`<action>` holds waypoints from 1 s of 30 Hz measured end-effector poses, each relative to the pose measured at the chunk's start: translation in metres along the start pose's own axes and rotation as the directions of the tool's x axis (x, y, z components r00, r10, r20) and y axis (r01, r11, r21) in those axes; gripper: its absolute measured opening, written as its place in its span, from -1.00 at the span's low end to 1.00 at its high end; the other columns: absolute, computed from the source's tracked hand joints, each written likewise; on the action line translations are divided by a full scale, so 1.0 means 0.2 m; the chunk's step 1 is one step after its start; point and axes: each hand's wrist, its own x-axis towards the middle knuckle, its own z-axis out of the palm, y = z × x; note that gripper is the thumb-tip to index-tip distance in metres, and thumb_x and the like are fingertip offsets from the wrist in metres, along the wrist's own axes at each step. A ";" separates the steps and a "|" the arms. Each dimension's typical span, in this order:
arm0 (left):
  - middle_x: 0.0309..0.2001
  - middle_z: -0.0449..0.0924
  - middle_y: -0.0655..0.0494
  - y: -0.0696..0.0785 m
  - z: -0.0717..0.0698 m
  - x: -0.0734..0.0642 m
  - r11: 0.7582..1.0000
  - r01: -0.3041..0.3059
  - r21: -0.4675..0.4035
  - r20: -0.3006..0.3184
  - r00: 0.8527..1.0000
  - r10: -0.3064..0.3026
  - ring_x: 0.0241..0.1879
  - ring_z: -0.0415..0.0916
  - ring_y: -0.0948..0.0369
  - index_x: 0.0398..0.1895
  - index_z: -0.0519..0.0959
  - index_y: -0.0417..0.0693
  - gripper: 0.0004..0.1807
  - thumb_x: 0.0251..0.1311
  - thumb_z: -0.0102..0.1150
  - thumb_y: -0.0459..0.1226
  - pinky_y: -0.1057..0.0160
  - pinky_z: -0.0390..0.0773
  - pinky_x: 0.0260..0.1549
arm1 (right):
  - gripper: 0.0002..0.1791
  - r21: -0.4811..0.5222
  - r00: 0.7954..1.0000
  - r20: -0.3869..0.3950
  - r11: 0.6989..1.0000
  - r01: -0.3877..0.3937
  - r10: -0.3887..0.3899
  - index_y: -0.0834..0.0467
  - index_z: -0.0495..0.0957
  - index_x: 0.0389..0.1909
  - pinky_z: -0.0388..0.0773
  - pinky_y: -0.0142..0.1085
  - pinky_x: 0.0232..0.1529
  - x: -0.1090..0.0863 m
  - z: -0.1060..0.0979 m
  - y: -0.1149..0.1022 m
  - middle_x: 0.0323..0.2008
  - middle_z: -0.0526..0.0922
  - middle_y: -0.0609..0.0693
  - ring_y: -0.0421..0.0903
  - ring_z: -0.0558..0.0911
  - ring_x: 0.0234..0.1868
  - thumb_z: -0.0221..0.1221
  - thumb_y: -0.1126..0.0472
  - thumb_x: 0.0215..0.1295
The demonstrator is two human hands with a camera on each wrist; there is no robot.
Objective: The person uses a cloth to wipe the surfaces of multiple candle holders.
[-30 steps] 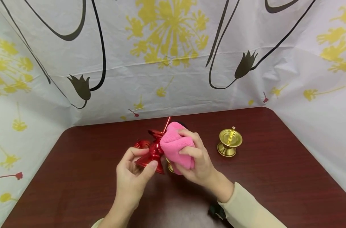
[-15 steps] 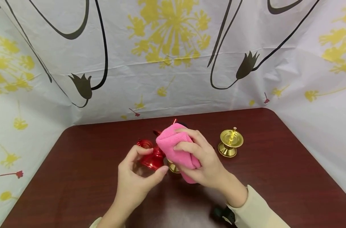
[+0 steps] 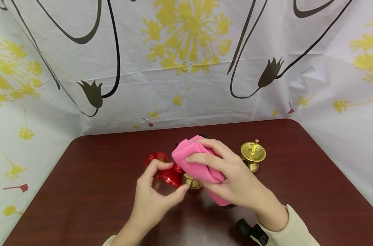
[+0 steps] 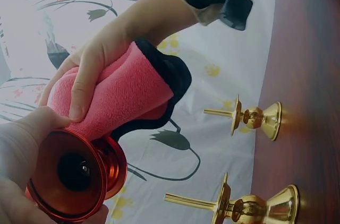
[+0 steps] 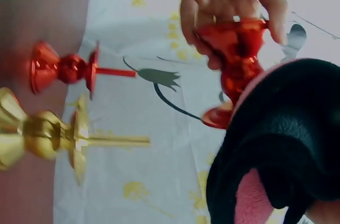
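Observation:
My left hand (image 3: 152,200) holds a shiny red metal candlestick (image 3: 171,177) by its flared base, off the table. In the left wrist view the candlestick's hollow underside (image 4: 71,173) faces the camera. A folded pink cloth (image 3: 194,159) with a black reverse side (image 5: 287,128) is gripped in my right hand (image 3: 234,174). The cloth lies against the candlestick's upper part and hides its spike. Another red candlestick (image 5: 66,70) stands on the table behind my left hand. Beside it is a gold candlestick (image 5: 45,134), mostly covered by the cloth in the head view.
A second gold candlestick (image 3: 253,153) stands at the right on the dark reddish table (image 3: 91,191). A white patterned sheet (image 3: 186,99) hangs around the back and sides of the table. A black strap with a small device (image 3: 251,232) is at my right wrist.
The right hand and cloth have moved right and toward me, now covering the red candlestick's spike and dish, which showed earlier. The left hand has shifted slightly right, still holding the base.

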 end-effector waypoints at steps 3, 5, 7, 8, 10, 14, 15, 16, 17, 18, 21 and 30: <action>-0.15 0.63 0.10 0.00 0.00 0.00 1.000 0.011 0.026 0.002 1.000 -0.011 -0.25 0.63 0.24 -0.11 0.53 -0.07 -0.51 -0.15 0.56 -0.40 0.28 0.69 -0.27 | -0.48 -0.053 0.996 0.087 0.999 -0.009 0.013 0.00 0.61 0.03 0.58 -0.29 0.15 0.03 -0.03 0.01 0.15 0.53 0.11 0.10 0.48 0.27 0.43 0.36 -0.01; -0.19 0.65 0.15 -0.01 0.01 0.00 0.997 -0.004 0.072 0.016 1.000 0.003 -0.28 0.62 0.27 -0.14 0.52 -0.05 -0.52 -0.15 0.57 -0.36 0.28 0.68 -0.31 | -0.45 -0.091 0.988 0.150 0.996 -0.011 0.024 -0.03 0.61 0.04 0.59 -0.21 0.14 0.06 -0.04 0.02 0.18 0.53 0.08 0.06 0.49 0.26 0.45 0.35 -0.04; -0.23 0.67 0.19 -0.01 0.01 0.00 0.994 -0.024 0.105 0.040 0.999 0.020 -0.31 0.62 0.29 -0.16 0.51 -0.03 -0.52 -0.15 0.58 -0.33 0.28 0.67 -0.33 | -0.44 -0.114 0.977 0.212 0.994 -0.008 0.032 -0.05 0.61 0.06 0.59 -0.15 0.12 0.09 -0.06 0.02 0.20 0.53 0.04 0.01 0.49 0.24 0.46 0.31 -0.03; -0.25 0.67 0.19 -0.02 0.01 0.00 0.993 -0.032 0.118 0.050 0.998 0.027 -0.32 0.61 0.30 -0.17 0.51 -0.03 -0.52 -0.15 0.58 -0.32 0.29 0.66 -0.35 | -0.44 -0.118 0.969 0.242 0.993 -0.012 0.040 -0.05 0.60 0.08 0.58 -0.14 0.12 0.10 -0.06 0.02 0.21 0.53 0.02 -0.01 0.49 0.23 0.47 0.29 -0.01; -0.27 0.67 0.19 -0.02 0.02 0.00 0.991 -0.046 0.126 0.063 0.997 0.038 -0.34 0.61 0.31 -0.18 0.50 -0.04 -0.53 -0.16 0.57 -0.32 0.29 0.66 -0.37 | -0.44 -0.118 0.953 0.296 0.992 -0.038 0.071 -0.06 0.59 0.10 0.56 -0.14 0.13 0.13 -0.07 0.02 0.24 0.51 -0.01 -0.06 0.47 0.24 0.46 0.25 0.02; -0.25 0.66 0.19 -0.02 0.02 0.01 0.994 -0.029 0.102 0.050 0.998 0.024 -0.32 0.60 0.30 -0.17 0.50 -0.03 -0.52 -0.16 0.57 -0.35 0.31 0.66 -0.34 | -0.46 -0.087 0.929 0.344 0.990 -0.114 0.138 -0.06 0.59 0.11 0.59 -0.16 0.09 0.18 -0.08 0.02 0.24 0.50 0.00 -0.06 0.46 0.27 0.43 0.25 0.05; -0.25 0.66 0.19 -0.02 0.02 0.00 0.994 -0.034 0.104 0.049 0.998 0.029 -0.33 0.61 0.30 -0.17 0.50 -0.03 -0.52 -0.16 0.57 -0.35 0.31 0.66 -0.35 | -0.47 -0.073 0.923 0.351 0.987 -0.140 0.157 -0.07 0.59 0.10 0.60 -0.18 0.05 0.19 -0.08 0.02 0.23 0.51 -0.01 -0.08 0.48 0.24 0.42 0.26 0.06; -0.25 0.67 0.19 -0.03 0.02 0.00 0.993 -0.041 0.108 0.052 0.998 0.036 -0.33 0.61 0.31 -0.17 0.50 -0.04 -0.52 -0.16 0.57 -0.35 0.31 0.66 -0.35 | -0.48 -0.058 0.916 0.359 0.984 -0.169 0.179 -0.08 0.59 0.09 0.61 -0.21 0.00 0.20 -0.08 0.02 0.21 0.51 -0.03 -0.10 0.50 0.20 0.41 0.27 0.06; -0.26 0.67 0.19 -0.03 0.02 0.00 0.992 -0.049 0.115 0.054 0.998 0.043 -0.34 0.61 0.31 -0.17 0.50 -0.04 -0.52 -0.16 0.57 -0.35 0.31 0.66 -0.35 | -0.49 -0.046 0.907 0.369 0.979 -0.200 0.202 -0.10 0.59 0.08 0.62 -0.25 -0.06 0.21 -0.08 0.02 0.20 0.52 -0.06 -0.14 0.52 0.14 0.39 0.28 0.06; -0.27 0.67 0.19 -0.03 0.02 0.00 0.991 -0.059 0.124 0.054 0.997 0.053 -0.35 0.61 0.32 -0.17 0.50 -0.05 -0.52 -0.17 0.57 -0.35 0.31 0.66 -0.37 | -0.49 -0.040 0.897 0.380 0.973 -0.227 0.225 -0.11 0.58 0.07 0.61 -0.29 -0.12 0.22 -0.07 0.02 0.18 0.53 -0.09 -0.17 0.54 0.08 0.38 0.28 0.07; -0.26 0.68 0.18 -0.03 0.01 0.01 0.990 -0.068 0.125 0.040 0.997 0.063 -0.35 0.61 0.32 -0.16 0.50 -0.06 -0.51 -0.17 0.57 -0.37 0.31 0.67 -0.38 | -0.51 -0.044 0.870 0.411 0.959 -0.279 0.272 -0.16 0.58 0.05 0.58 -0.34 -0.22 0.28 -0.05 0.03 0.12 0.55 -0.18 -0.25 0.55 -0.06 0.36 0.26 0.08; -0.17 0.60 0.02 -0.02 0.00 0.02 0.999 -0.012 -0.046 -0.012 1.000 0.012 -0.26 0.63 0.22 -0.11 0.49 -0.19 -0.52 -0.13 0.50 -0.50 0.30 0.70 -0.26 | -0.49 -0.066 0.909 0.326 0.965 -0.254 0.261 -0.14 0.58 0.06 0.55 -0.31 -0.14 0.31 0.01 0.00 0.14 0.55 -0.17 -0.24 0.50 0.04 0.37 0.29 0.06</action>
